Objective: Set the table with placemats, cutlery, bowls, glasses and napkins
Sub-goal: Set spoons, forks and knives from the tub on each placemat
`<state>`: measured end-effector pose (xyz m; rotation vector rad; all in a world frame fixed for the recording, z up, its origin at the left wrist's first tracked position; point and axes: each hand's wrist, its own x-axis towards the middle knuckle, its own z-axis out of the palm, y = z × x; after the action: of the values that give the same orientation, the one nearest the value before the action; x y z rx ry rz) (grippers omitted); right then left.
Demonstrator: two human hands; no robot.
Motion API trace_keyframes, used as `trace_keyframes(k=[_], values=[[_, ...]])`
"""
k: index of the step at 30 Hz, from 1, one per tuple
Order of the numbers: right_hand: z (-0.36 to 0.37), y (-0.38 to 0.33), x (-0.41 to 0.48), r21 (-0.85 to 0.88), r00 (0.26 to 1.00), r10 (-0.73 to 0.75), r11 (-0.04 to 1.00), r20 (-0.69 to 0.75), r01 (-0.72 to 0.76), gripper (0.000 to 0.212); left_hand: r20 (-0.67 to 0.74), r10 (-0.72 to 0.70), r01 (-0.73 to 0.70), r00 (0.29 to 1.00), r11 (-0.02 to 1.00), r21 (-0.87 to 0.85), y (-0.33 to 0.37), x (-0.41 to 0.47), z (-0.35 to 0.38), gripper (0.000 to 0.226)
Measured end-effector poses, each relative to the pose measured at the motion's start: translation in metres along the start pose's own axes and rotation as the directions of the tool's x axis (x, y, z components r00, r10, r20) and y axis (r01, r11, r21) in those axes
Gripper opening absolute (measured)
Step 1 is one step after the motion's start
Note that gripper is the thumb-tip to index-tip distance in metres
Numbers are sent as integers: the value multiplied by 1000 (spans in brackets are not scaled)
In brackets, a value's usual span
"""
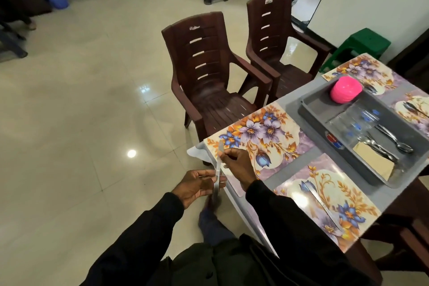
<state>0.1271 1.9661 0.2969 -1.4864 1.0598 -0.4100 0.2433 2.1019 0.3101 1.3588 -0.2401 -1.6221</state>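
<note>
Both hands hold a table knife [218,169] upright just off the table's left edge. My right hand [238,163] pinches its upper part, and my left hand [197,184] cups its handle end. Beside them lies a floral placemat [267,137]. A second floral placemat [334,202] nearer me carries another knife [323,206]. Two more placemats [369,72] [415,109] lie at the far side. A grey tray [311,111] in the middle holds a stack of pink bowls [346,89], clear glasses [355,121], cutlery [385,141] and beige napkins [373,160].
Two brown plastic chairs [209,72] [278,37] stand along the table's left side. A green stool [357,46] sits beyond the far corner. The tiled floor [81,111] is open to the left. The grey table edge [243,206] runs past my legs.
</note>
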Motion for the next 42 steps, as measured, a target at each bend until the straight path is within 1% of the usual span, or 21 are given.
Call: trace_keyframes(k=[2,4,7,10,13,15,16,18,20,22,25,27,29,30,31,33,36,38,40,42], values=[[-4,0,30,112,993,54,993,-101,-43,13,9,-35,35,999,998,48,16,21,-9,34],[-10,-3,54,220,981,93,974,-173,-53,15,21,-64,62,998,995,78,34,41,-15,34],[-22,-5,85,327,960,154,942,-235,-71,16,13,-100,98,995,991,93,63,73,-20,31],[-35,-12,107,329,957,148,942,-250,-59,16,-13,-80,81,997,980,180,96,106,-15,32],[-46,-19,126,297,951,125,954,-283,-37,4,9,-93,88,996,964,253,123,137,-8,25],[-56,-21,135,275,933,125,961,-336,-30,12,39,-107,92,993,953,290,139,156,0,23],[-62,-21,140,280,924,137,959,-358,-34,11,48,-115,94,992,944,315,146,166,4,23],[-70,-17,145,311,910,155,950,-385,-30,3,65,-135,106,989,938,329,158,182,11,20],[-77,-12,148,344,874,198,938,-444,-38,4,102,-174,137,979,943,302,172,199,14,20],[-83,-4,147,428,810,290,902,-509,-55,9,142,-199,151,970,943,296,181,217,15,25],[-86,12,142,559,713,432,826,-552,-68,13,160,-180,126,971,946,299,192,241,12,26],[-84,19,135,629,619,534,773,-576,-82,15,181,-168,111,969,952,286,200,259,9,31],[-77,27,128,677,526,618,728,-584,-105,11,188,-172,114,967,952,285,209,275,5,39],[-72,32,126,698,479,657,706,-583,-120,7,196,-181,117,964,948,297,214,284,3,39],[-65,40,125,727,423,697,676,-579,-121,8,204,-197,127,959,942,309,220,293,0,36],[-48,57,123,776,322,761,621,-564,-110,15,223,-217,138,950,937,321,233,308,-3,33],[-23,69,122,819,122,829,558,-545,-135,20,274,-256,144,927,917,372,255,327,-2,30],[-11,76,126,844,44,855,517,-517,-140,14,306,-273,124,912,896,427,268,338,-1,26],[0,86,133,838,-32,850,511,-525,-192,13,341,-293,98,893,867,488,279,350,-3,23],[16,134,141,810,-95,821,524,-563,-263,15,368,-319,81,873,840,536,289,359,-5,22]])
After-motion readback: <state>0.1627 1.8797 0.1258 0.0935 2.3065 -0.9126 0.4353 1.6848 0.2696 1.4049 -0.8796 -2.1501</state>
